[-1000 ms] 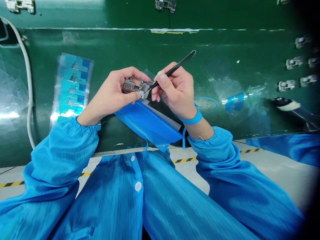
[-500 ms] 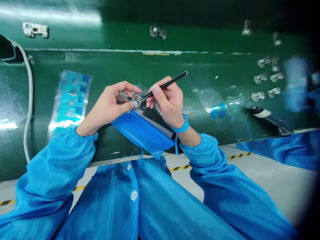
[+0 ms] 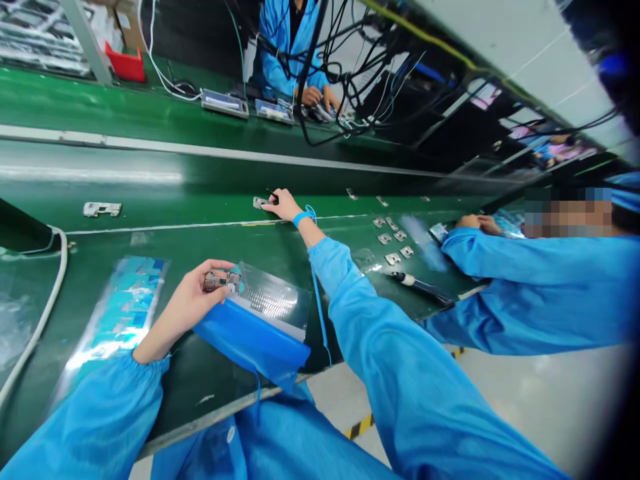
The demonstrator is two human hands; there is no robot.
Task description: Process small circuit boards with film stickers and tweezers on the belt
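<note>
The right hand (image 3: pixel 285 205) has stretched far out over the green table (image 3: pixel 200 233), its fingers (image 3: pixel 273 205) narrowed against a small metal part (image 3: pixel 260 203) ahead of the wrist, while the left hand (image 3: pixel 187 300) grips the circuit board (image 3: pixel 217 281) in curled fingers (image 3: pixel 215 265), far nearer the body.

The left hand (image 3: pixel 187 300) is holding a circuit board (image 3: pixel 219 281) just over the end of a flat pouch (image 3: pixel 250 348) — a sheet of film-packed parts (image 3: pixel 117 313) is lying to the left of them on the conveyor belt (image 3: pixel 210 223). The right hand (image 3: pixel 286 205) is reaching forward across the belt, touching a second circuit board (image 3: pixel 260 203). Farther right, loose boards (image 3: pixel 393 259) are lying in rows behind an electric screwdriver (image 3: pixel 423 287) — a co-worker's arm (image 3: pixel 530 287) is extending in beside them, and another co-worker (image 3: pixel 285 47) is sitting beyond the belt.
</note>
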